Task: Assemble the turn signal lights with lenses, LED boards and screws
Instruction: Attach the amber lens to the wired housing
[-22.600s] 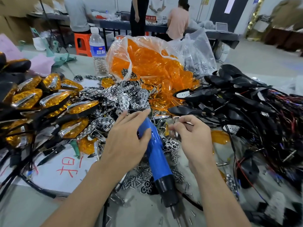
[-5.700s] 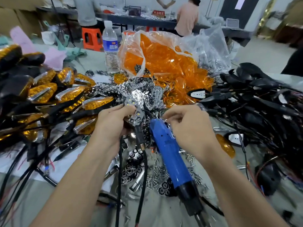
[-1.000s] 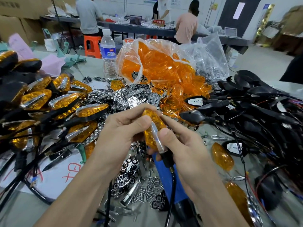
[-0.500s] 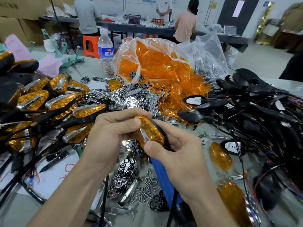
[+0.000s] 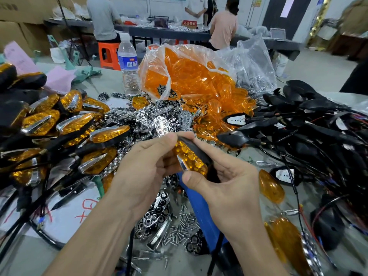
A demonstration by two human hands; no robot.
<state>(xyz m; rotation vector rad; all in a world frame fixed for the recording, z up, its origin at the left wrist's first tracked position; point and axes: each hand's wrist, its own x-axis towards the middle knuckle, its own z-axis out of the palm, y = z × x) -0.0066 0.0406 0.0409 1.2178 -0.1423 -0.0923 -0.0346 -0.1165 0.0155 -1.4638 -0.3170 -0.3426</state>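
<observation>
Both my hands hold one turn signal light (image 5: 190, 156) above the table: amber lens, chrome strip, black housing. My left hand (image 5: 143, 172) pinches its upper end with thumb and fingers. My right hand (image 5: 225, 184) grips the lower end, thumb against the chrome strip, forefinger along the black back. Its black cable (image 5: 216, 253) hangs down between my forearms. The blue electric screwdriver (image 5: 201, 210) lies under my hands beside loose screws (image 5: 185, 228) and chrome reflector pieces (image 5: 157, 212).
Finished amber lights (image 5: 65, 128) are heaped at the left. A clear bag of amber lenses (image 5: 191, 76) and a water bottle (image 5: 128, 62) stand behind. Black housings with wires (image 5: 310, 128) pile up at the right. Loose lenses (image 5: 270, 186) lie nearby. People work at far tables.
The light has been turned in my hands, so its black back now shows on the right. My left fingers have shifted to its upper tip.
</observation>
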